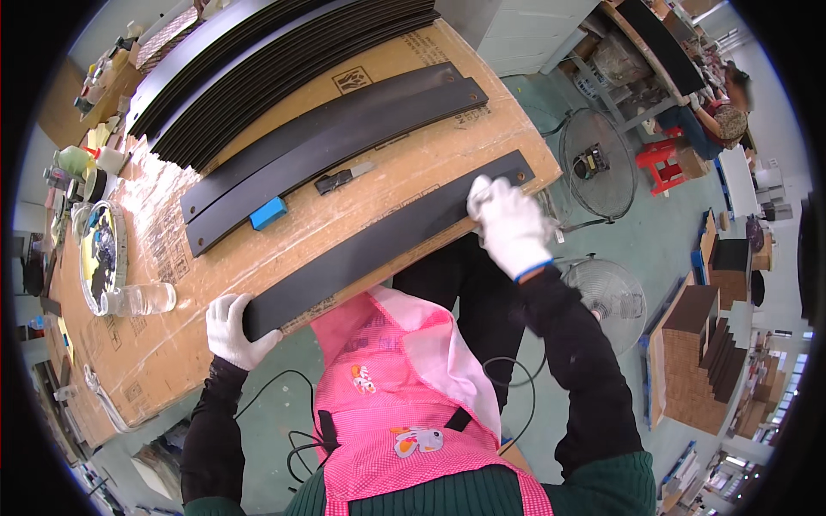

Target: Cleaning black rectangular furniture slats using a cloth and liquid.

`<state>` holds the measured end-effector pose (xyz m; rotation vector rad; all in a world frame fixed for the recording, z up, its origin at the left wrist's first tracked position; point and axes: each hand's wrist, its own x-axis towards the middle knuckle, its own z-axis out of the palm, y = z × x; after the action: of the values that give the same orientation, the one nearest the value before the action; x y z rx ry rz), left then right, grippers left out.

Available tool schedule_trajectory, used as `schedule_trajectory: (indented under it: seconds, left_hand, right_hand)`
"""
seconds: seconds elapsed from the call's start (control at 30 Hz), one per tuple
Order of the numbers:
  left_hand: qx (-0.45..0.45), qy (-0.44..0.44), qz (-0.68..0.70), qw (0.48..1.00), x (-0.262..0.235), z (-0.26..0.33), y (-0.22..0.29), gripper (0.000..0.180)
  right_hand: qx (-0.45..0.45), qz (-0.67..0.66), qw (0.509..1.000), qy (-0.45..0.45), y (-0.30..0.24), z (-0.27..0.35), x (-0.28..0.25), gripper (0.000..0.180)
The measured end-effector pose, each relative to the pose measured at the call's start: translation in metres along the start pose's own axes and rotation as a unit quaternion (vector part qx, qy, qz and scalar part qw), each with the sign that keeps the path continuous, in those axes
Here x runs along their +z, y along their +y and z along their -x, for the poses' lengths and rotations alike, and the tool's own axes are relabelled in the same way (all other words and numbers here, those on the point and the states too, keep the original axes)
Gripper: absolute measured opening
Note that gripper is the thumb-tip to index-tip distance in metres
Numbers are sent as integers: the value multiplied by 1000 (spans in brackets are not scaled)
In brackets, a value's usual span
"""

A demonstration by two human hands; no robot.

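A long dark grey panel [370, 244] lies along the near edge of the cardboard-covered table, with a hole near its right end. My left hand [238, 332], in a white glove, grips the panel's left end, thumb on the near side and fingers around the corner. Near the right end, my right hand [511, 225], also gloved in white, presses down on the panel with its fingers curled. It is slightly blurred, and whatever lies beneath the fingers is hidden. Just beyond the panel are a blue block [268, 213] and a black-handled knife [342, 178].
Two more dark panels [335, 150] lie farther back, before a large stack of panels [284, 64]. A clear bottle [142, 299] lies by a paint-smeared tray [123, 249] at left. Floor fans [600, 163] stand at right; a person [727, 116] sits beyond.
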<state>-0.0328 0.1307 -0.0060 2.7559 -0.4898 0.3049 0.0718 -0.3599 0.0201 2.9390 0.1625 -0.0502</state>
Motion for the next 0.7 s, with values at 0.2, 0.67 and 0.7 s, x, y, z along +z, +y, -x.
schedule_trajectory:
  seconds: [0.2, 0.67, 0.7]
  left_hand:
    - [4, -7, 0, 1000, 2, -8, 2, 74]
    - [-10, -10, -1, 1000, -1, 0, 1, 77]
    - [11, -6, 14, 1000, 7, -15, 5, 77]
  right_hand:
    - [136, -21, 990, -33, 49, -34, 11, 16]
    - [84, 9, 994, 63, 54, -49, 19, 13]
    - [142, -8, 988, 61, 100, -57, 68, 13]
